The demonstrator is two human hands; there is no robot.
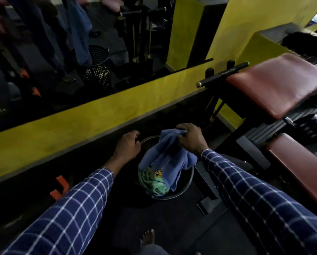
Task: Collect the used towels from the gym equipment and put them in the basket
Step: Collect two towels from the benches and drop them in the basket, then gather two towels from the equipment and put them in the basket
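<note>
My right hand [190, 138] pinched soft blue cloth towel [169, 159] at bunched top edge, hanging into round black mesh basket [189, 182] over green towel [151, 183]. Light, limp; likely to slump once dropped. My left hand [128, 146] at rim, hold unclear.

Worn on the head, wide-angle, facing forward and steeply down toward the floor. Looks from close above onto the basket [190, 181], just below frame centre. Takes in the mirror [43, 52] and yellow wall strip [80, 122] across the upper left, the padded bench [275, 87] along the right edge, a bare foot [147, 238] near the bottom edge.
</note>
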